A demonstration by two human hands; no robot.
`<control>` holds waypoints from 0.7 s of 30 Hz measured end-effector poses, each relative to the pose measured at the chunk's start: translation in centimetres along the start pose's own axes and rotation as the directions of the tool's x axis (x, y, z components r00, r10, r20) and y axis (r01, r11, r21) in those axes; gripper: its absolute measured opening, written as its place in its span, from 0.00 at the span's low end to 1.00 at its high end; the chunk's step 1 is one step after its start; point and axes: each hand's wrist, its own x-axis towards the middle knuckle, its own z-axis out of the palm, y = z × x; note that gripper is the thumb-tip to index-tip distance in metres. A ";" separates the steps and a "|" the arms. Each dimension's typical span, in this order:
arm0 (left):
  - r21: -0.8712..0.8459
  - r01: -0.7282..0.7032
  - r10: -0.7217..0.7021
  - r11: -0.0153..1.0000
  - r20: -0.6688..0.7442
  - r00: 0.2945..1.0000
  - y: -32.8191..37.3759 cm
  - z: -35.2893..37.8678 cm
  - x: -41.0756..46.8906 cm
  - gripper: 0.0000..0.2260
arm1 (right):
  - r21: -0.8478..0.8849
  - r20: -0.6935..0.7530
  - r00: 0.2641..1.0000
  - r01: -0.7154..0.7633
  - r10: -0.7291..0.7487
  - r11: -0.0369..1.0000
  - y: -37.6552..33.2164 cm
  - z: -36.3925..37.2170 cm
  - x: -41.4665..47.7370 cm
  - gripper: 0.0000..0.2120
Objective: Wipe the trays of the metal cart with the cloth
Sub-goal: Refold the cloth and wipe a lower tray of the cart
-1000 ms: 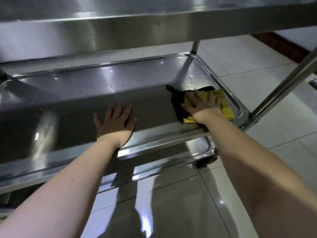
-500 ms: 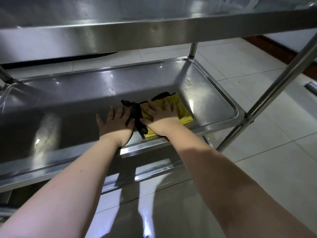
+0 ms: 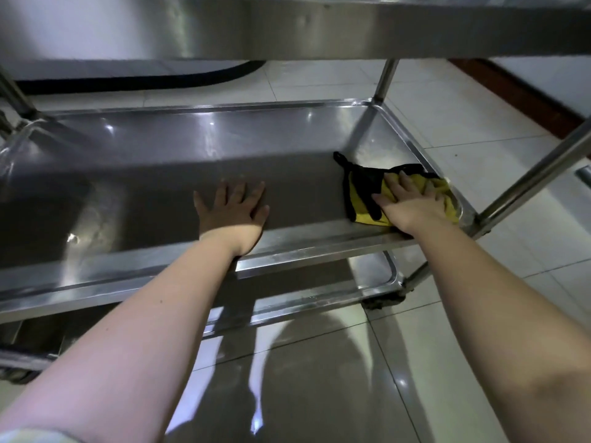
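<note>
A yellow cloth with black trim [image 3: 359, 195] lies flat at the near right corner of the middle steel tray [image 3: 224, 145] of the metal cart. My right hand [image 3: 412, 203] presses on the cloth with straight, spread fingers. Flat on the bare tray floor near its front rim rests my left hand [image 3: 232, 209], palm down, about a hand's width left of the cloth. The top tray [image 3: 287, 30] hangs overhead across the frame. Part of the bottom tray [image 3: 371, 276] shows below, between my arms.
Upright cart posts stand at the far right corner [image 3: 385, 79] and at the near right [image 3: 537, 177]. A caster wheel [image 3: 382, 302] sits under the cart's near right corner. Glossy white floor tiles [image 3: 479, 123] lie around the cart, with a dark baseboard [image 3: 518, 97] at the right.
My right hand slid the cloth from the tray's right corner toward my left hand, then back to the right corner. My left hand stayed flat in place.
</note>
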 end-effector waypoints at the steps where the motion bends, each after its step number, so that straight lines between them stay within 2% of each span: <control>1: -0.002 -0.001 0.001 1.000 0.001 1.000 0.0 -0.1 0.0 0.24 | -0.006 -0.001 1.000 0.008 -0.008 1.000 -0.9 0.2 -0.7 0.33; 6: -0.005 -0.003 0.003 1.000 0.002 1.000 0.1 -0.1 -0.1 0.23 | -0.093 -0.003 0.979 0.202 -0.203 0.975 -9.9 2.8 -5.3 0.32; 9: -0.047 -0.016 0.016 0.999 0.004 1.000 -0.3 -0.4 -0.1 0.23 | -0.083 0.007 0.974 0.228 -0.228 0.970 -12.7 3.6 -6.7 0.31; 13: -0.292 -0.043 0.048 0.955 0.008 0.999 -2.3 -2.2 -0.1 0.22 | -0.064 0.033 0.980 0.197 -0.196 0.978 -12.2 3.2 -6.7 0.32; 14: -0.284 -0.069 0.075 0.956 0.011 0.997 -3.5 -3.1 -0.4 0.22 | -0.068 0.038 0.980 0.195 -0.193 0.978 -12.3 3.1 -6.8 0.32; 18: 0.009 -0.199 0.199 0.980 0.017 0.980 -11.2 -5.6 -3.2 0.20 | -0.073 0.048 0.983 0.182 -0.179 0.980 -12.6 2.9 -7.3 0.32; 21: 0.088 -0.089 0.082 0.992 0.078 0.994 -18.1 -5.9 -5.6 0.22 | -0.078 0.045 0.986 0.166 -0.162 0.983 -12.8 2.9 -7.3 0.32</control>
